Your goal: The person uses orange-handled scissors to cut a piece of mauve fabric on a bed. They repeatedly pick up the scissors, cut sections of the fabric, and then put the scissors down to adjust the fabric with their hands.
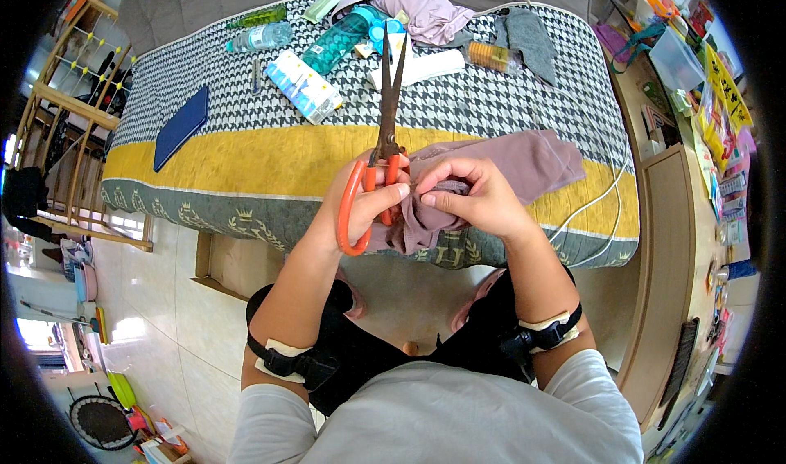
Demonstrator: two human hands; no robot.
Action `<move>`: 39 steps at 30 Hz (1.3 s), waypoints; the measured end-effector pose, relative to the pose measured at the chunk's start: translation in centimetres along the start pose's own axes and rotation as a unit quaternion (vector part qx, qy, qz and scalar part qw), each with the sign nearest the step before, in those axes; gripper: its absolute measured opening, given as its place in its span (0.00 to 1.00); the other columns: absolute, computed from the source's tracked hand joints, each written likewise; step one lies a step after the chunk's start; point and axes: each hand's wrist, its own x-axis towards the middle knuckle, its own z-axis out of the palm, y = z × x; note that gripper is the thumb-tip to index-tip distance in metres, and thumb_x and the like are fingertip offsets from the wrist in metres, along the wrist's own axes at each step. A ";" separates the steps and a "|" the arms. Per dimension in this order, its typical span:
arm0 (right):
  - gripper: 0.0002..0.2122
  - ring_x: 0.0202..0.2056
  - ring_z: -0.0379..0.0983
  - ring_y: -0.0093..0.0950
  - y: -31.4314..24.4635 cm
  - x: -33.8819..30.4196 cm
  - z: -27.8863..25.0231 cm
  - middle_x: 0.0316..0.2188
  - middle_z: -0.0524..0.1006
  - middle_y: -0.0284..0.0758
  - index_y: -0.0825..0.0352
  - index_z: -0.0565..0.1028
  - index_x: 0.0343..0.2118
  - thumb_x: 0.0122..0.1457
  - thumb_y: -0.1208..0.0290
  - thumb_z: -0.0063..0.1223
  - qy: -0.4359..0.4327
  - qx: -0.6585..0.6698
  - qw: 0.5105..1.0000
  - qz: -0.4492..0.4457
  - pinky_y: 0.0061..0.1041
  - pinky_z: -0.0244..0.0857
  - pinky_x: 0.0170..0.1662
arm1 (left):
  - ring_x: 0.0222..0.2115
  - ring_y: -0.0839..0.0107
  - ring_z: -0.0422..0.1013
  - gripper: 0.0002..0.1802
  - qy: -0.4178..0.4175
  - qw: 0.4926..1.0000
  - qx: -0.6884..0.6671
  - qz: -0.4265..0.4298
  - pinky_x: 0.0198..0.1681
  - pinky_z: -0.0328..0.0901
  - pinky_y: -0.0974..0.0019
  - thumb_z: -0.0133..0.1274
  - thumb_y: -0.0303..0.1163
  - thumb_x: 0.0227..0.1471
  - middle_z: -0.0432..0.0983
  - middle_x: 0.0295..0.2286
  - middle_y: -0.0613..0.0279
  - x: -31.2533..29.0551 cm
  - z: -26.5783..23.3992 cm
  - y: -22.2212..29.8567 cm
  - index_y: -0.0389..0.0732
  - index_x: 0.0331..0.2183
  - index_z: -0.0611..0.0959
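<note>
Mauve garment is right in front of you at the near edge of the bed: near end bunched at your hands, rest trailing off to the right over the yellow band. Using it as the reference for everything below.

Your right hand is grasping its bunched end, thumb and index pinched on the fabric. Your left hand, at its left end, is closed around the orange-handled scissors; thumb tip is right at the fabric, can't tell if it pinches too. Blades point away from you, slightly parted, clear of the garment.

Beyond the garment: white roll, amber-coloured container, grey cloth. Beyond it and to the left: blue-and-white packet, teal bottle. Well left of it: flat dark-blue item. White cord loops just to its right, over the bed's near edge.
</note>
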 end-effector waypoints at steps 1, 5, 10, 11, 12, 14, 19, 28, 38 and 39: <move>0.04 0.33 0.69 0.18 0.2 0.0 -0.1 0.29 0.75 0.30 0.68 0.76 0.28 0.48 0.81 0.53 -0.004 -0.017 1.000 -0.021 0.18 0.62 0.39 | 0.29 0.76 0.68 0.20 0.003 1.000 -0.002 0.001 0.33 0.62 0.72 0.53 0.24 0.43 0.72 0.29 0.61 0.0 0.0 -0.1 0.31 0.41 0.70; 0.06 0.34 0.71 0.25 -0.2 0.3 -0.1 0.30 0.75 0.33 0.68 0.76 0.27 0.46 0.84 0.50 -0.001 -0.114 0.985 -0.128 0.22 0.63 0.40 | 0.29 0.76 0.68 0.20 0.010 0.999 -0.033 -0.042 0.33 0.62 0.72 0.53 0.25 0.43 0.72 0.29 0.62 -0.1 0.1 0.0 0.31 0.41 0.71; 0.10 0.35 0.71 0.28 -0.4 -0.2 -0.4 0.30 0.75 0.34 0.66 0.77 0.26 0.44 0.87 0.46 -0.002 -0.131 0.984 -0.118 0.23 0.63 0.40 | 0.28 0.77 0.67 0.20 0.030 0.997 -0.035 -0.060 0.32 0.62 0.72 0.53 0.25 0.42 0.72 0.28 0.62 -0.3 0.6 0.8 0.31 0.40 0.72; 0.10 0.34 0.71 0.28 -0.4 -0.2 -0.5 0.30 0.76 0.35 0.66 0.77 0.26 0.44 0.87 0.46 -0.005 -0.130 0.985 -0.114 0.23 0.63 0.40 | 0.28 0.77 0.67 0.20 0.030 0.997 -0.038 -0.064 0.32 0.62 0.73 0.53 0.24 0.42 0.72 0.28 0.62 -0.4 0.6 0.8 0.31 0.40 0.72; 0.11 0.34 0.71 0.28 -0.4 -0.2 -0.5 0.30 0.76 0.35 0.66 0.77 0.26 0.44 0.87 0.45 -0.008 -0.130 0.985 -0.110 0.23 0.63 0.40 | 0.28 0.77 0.67 0.20 0.031 0.997 -0.042 -0.056 0.32 0.62 0.73 0.53 0.24 0.42 0.72 0.27 0.62 -0.4 0.5 0.6 0.31 0.40 0.72; 0.11 0.34 0.72 0.28 -0.4 -0.2 -0.4 0.29 0.76 0.35 0.66 0.77 0.26 0.44 0.87 0.45 -0.003 -0.132 0.986 -0.105 0.22 0.63 0.40 | 0.27 0.77 0.67 0.20 0.031 0.997 -0.051 -0.041 0.31 0.62 0.73 0.53 0.24 0.42 0.72 0.27 0.62 -0.2 0.4 0.0 0.31 0.40 0.72; 0.09 0.32 0.72 0.21 -0.5 -0.2 0.1 0.29 0.76 0.33 0.69 0.77 0.29 0.48 0.85 0.46 0.034 -0.102 0.994 -0.024 0.20 0.64 0.38 | 0.27 0.76 0.67 0.20 0.034 0.998 -0.040 -0.047 0.31 0.62 0.72 0.53 0.24 0.42 0.72 0.27 0.62 -0.2 0.5 0.2 0.31 0.40 0.71; 0.11 0.32 0.69 0.16 0.1 -0.2 1.0 0.30 0.76 0.31 0.71 0.76 0.32 0.43 0.81 0.59 0.087 0.020 0.995 0.051 0.16 0.64 0.37 | 0.26 0.77 0.67 0.18 0.041 0.999 0.021 -0.011 0.29 0.62 0.75 0.53 0.26 0.42 0.71 0.27 0.62 -0.2 1.0 0.4 0.32 0.38 0.71; 0.11 0.31 0.69 0.15 -1.3 -0.6 0.0 0.30 0.75 0.30 0.71 0.75 0.34 0.44 0.83 0.57 0.095 0.041 0.990 0.096 0.15 0.64 0.36 | 0.30 0.67 0.69 0.23 0.173 0.907 0.366 0.117 0.35 0.63 0.69 0.52 0.18 0.38 0.72 0.32 0.59 -2.2 -2.4 -1.3 0.34 0.40 0.68; 0.12 0.31 0.68 0.14 -1.3 -0.7 -0.2 0.30 0.75 0.30 0.71 0.75 0.34 0.44 0.83 0.56 0.099 0.046 0.989 0.096 0.14 0.64 0.36 | 0.32 0.64 0.68 0.24 0.182 0.867 0.439 0.150 0.37 0.62 0.67 0.52 0.18 0.36 0.71 0.34 0.57 -2.8 -2.8 -1.1 0.34 0.41 0.68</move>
